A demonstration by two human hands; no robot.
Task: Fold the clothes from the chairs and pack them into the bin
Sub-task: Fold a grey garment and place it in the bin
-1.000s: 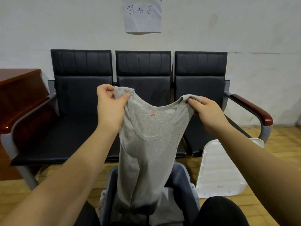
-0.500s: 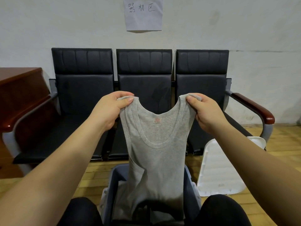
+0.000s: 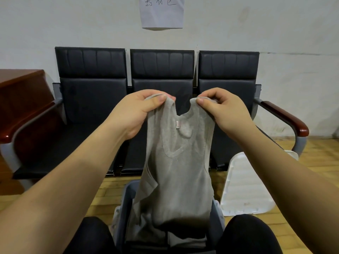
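A grey sleeveless vest hangs in the air in front of the person, held up by its two shoulder straps. The left hand pinches the left strap between thumb and curled fingers, and the right hand pinches the right strap the same way; the two hands are near each other, so the neckline sags into a narrow U between them, with a small label showing inside the collar. The vest's lower part drops into the blue-grey bin, which stands on the wooden floor between the person's knees in dark trousers; more grey fabric lies inside the bin. A white lid leans just right of the bin. Behind stands a row of three black chairs against the wall, their seats bare, with a sheet of paper taped above them. A brown wooden desk sits at the left edge.
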